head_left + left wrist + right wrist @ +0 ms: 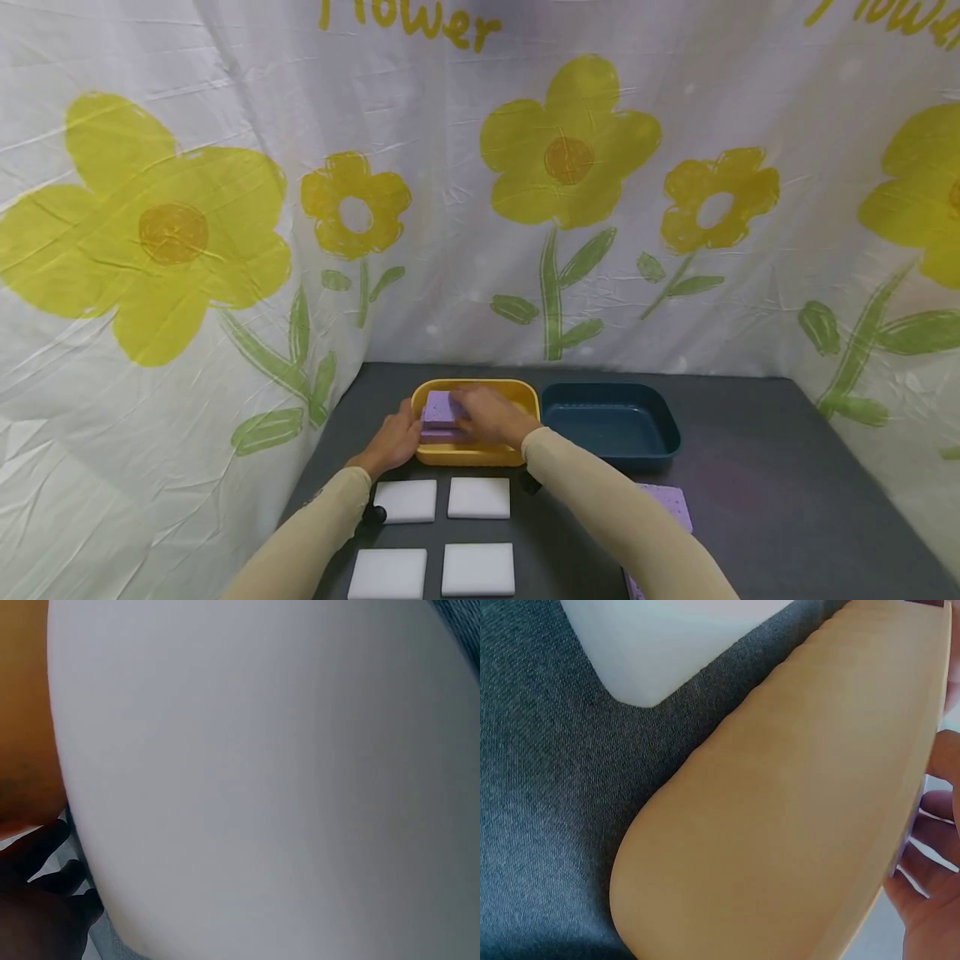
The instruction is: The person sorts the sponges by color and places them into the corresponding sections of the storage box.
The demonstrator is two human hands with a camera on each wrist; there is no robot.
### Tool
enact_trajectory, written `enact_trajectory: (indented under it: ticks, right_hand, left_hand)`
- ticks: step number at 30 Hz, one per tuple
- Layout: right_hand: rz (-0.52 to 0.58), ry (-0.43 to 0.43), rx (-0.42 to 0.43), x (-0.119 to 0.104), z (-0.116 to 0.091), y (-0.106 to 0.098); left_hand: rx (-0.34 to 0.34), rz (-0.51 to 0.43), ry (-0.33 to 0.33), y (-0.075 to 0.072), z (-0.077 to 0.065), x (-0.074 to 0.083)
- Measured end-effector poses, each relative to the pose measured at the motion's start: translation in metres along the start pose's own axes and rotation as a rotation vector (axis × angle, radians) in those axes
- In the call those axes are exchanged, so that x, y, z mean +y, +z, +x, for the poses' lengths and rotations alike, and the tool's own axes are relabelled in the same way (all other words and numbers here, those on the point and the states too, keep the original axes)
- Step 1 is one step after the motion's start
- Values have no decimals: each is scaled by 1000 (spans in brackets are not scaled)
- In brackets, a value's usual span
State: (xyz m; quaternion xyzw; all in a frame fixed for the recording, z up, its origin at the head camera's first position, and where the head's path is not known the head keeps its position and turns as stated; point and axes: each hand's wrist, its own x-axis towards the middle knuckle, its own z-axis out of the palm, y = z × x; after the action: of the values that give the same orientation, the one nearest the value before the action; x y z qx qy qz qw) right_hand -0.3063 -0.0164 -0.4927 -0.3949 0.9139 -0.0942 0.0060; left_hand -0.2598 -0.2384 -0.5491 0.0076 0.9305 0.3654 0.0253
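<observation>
Head: right hand (pixel 493 414) inside yellow tray (pixel 471 457), fingers bent, gripping right edge of purple sponge (pixel 441 408); lower sponge (pixel 438 436) beneath. Left hand (pixel 393 438) at tray's left end, fingers loosely bent. Blue tray (pixel 609 423) just right.

Left wrist: white pad (pixel 247 780) fills most.

Right wrist: fingers (pixel 931 832) behind tray wall.

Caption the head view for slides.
Left hand touches yellow rectangular plastic tray; right hand grips purple rectangular foam block inside.
</observation>
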Motion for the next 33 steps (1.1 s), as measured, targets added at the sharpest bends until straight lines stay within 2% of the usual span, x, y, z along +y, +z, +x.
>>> enact_trajectory:
  ticks: [5,13,18,26,33]
  right_hand:
    - [-26,-40,17,-3,3,3]
    - [24,-56,7,-6,8,11]
    - [13,-73,17,-7,8,15]
    - [45,-40,53,-3,0,11]
    - [65,-57,77,7,-10,9]
  left_hand:
    - [4,4,6,1,-1,-1]
    - [4,3,18,2,3,-5]
    - [5,10,27,1,5,-6]
    - [8,17,28,4,5,-4]
    - [0,0,2,1,2,-1]
